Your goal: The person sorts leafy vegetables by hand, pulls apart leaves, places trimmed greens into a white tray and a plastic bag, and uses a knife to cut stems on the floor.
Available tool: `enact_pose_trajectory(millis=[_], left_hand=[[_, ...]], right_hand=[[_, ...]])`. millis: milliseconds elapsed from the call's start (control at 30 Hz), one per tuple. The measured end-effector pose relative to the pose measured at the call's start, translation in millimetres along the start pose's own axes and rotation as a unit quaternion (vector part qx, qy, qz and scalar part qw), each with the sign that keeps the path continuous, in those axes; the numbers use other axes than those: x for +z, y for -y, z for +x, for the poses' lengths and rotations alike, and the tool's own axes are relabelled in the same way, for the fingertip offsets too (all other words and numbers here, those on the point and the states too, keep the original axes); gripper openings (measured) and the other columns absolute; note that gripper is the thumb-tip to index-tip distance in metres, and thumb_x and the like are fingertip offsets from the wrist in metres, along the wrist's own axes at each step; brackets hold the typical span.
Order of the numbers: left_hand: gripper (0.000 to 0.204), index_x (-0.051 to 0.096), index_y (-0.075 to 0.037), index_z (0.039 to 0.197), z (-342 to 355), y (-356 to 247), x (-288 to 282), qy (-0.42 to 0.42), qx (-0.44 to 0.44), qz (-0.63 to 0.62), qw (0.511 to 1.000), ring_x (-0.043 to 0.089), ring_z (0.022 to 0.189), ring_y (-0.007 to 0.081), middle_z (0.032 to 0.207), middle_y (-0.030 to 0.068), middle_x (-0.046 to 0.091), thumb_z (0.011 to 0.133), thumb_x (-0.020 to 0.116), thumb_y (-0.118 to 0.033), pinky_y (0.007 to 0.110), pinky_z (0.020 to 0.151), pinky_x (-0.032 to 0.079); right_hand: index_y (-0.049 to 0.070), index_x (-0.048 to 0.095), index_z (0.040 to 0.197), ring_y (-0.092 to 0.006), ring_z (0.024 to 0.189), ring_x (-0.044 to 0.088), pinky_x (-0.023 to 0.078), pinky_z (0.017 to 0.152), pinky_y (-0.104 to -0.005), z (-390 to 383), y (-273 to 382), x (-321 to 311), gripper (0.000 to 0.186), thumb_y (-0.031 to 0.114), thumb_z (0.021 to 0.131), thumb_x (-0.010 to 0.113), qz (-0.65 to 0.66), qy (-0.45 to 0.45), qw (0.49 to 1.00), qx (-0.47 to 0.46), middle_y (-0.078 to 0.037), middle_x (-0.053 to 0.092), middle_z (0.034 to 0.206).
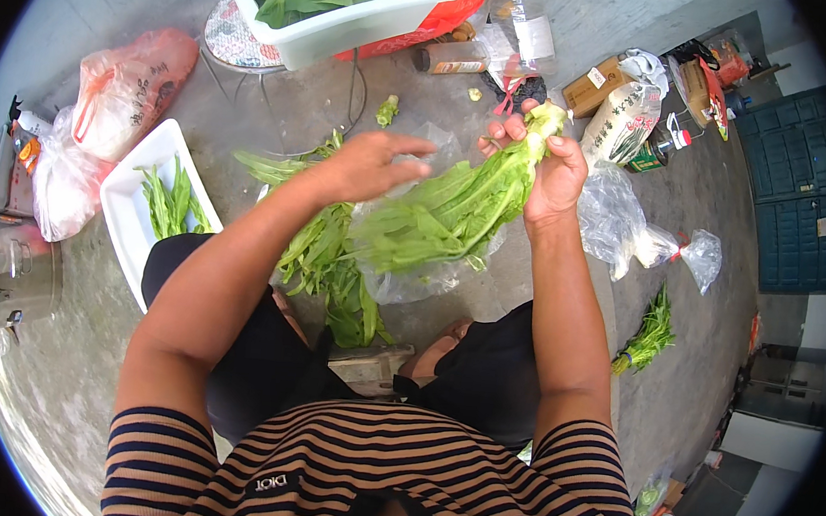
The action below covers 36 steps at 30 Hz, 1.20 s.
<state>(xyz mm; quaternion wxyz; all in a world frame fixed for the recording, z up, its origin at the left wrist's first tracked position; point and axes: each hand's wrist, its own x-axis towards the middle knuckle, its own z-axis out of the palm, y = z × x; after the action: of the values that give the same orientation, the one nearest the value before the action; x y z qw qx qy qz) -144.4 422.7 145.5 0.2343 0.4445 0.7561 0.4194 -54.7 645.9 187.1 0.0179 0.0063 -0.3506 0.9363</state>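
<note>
Leafy greens [456,208], one long bunch with a pale stalk end, are sitting at the centre of the frame, slightly above the middle, and I am watching both of the person's hands working on them. My view is showing the right hand [553,177] closing around the stalk end, fingers wrapped on it, holding the bunch up with the leaves hanging down and to the left. Just left of it, the left hand [370,162] is hovering with fingers spread and half curled, gripping nothing, its fingertips [422,147] reaching close to the leaves; I cannot tell whether they are touching.

Under the bunch, a clear plastic bag [411,277] is lying on the concrete floor [528,277], and a loose pile of greens [321,251] is spreading beside it at the centre left. Toward the left edge, a white rectangular tray [126,206] is holding a few green stalks. At the top of the frame, a white tub [354,25] full of leaves is resting on a round stool [231,40]. A pink plastic bag [131,85] is sitting in the upper left, and a metal pot [9,270] is standing at the far left. On the right, a tied bundle of greens [649,335] is lying on the floor, well apart from the hands, with a knotted clear bag [643,237] above it. A plastic bottle [527,20] is standing near the top centre.
</note>
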Motion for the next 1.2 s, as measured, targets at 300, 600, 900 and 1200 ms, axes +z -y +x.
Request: enact_pose_trajectory(millis=[300, 600, 900, 1200], left_hand=[[0.027, 0.063, -0.002, 0.103, 7.3, -26.7, 24.8, -0.066, 0.012, -0.245, 0.967, 0.057, 0.073, 0.0103, 0.084, 0.0070, 0.065, 0.086, 0.059, -0.022, 0.029, 0.068, 0.047], [0.023, 0.063, -0.004, 0.085, 15.0, -13.5, 4.0, -0.094, -0.035, -0.258, 0.961, 0.051, 0.065, 0.0089, 0.072, 0.0002, 0.057, 0.082, 0.065, -0.027, 0.024, 0.062, 0.043], [0.026, 0.057, -0.003, 0.085, 17.1, -15.7, 11.1, -0.102, 0.029, -0.087, 0.991, 0.047, 0.063, 0.0074, 0.067, -0.0015, 0.050, 0.072, 0.073, -0.018, 0.024, 0.058, 0.041], [0.018, 0.057, -0.003, 0.095, 12.8, -22.3, -0.6, 0.016, -0.090, -0.295, 0.951, 0.052, 0.068, 0.0061, 0.077, -0.0002, 0.058, 0.082, 0.062, -0.013, 0.022, 0.062, 0.044]], right_hand=[[0.007, 0.046, 0.113, -0.0241, 0.091, 0.056, 0.046, 0.082, -0.0385, 0.3, -11.6, 14.8, 0.035, 0.013, 0.081, 0.059, -0.201, -0.141, 0.969, -0.032, -0.012, 0.059, 0.097], [0.006, 0.047, 0.117, -0.0176, 0.083, 0.058, 0.050, 0.073, -0.0318, 4.2, -14.8, 9.0, 0.036, 0.006, 0.084, 0.060, -0.189, -0.150, 0.970, -0.018, -0.010, 0.060, 0.091], [0.005, 0.053, 0.112, -0.0131, 0.082, 0.057, 0.048, 0.072, -0.0272, 6.2, -30.4, 18.2, 0.040, 0.006, 0.076, 0.070, -0.284, -0.172, 0.943, -0.027, -0.005, 0.059, 0.092], [0.005, 0.058, 0.107, -0.0099, 0.079, 0.054, 0.046, 0.071, -0.0238, 4.7, -29.3, 16.6, 0.039, 0.008, 0.072, 0.075, -0.394, -0.191, 0.896, -0.079, -0.001, 0.056, 0.092]])
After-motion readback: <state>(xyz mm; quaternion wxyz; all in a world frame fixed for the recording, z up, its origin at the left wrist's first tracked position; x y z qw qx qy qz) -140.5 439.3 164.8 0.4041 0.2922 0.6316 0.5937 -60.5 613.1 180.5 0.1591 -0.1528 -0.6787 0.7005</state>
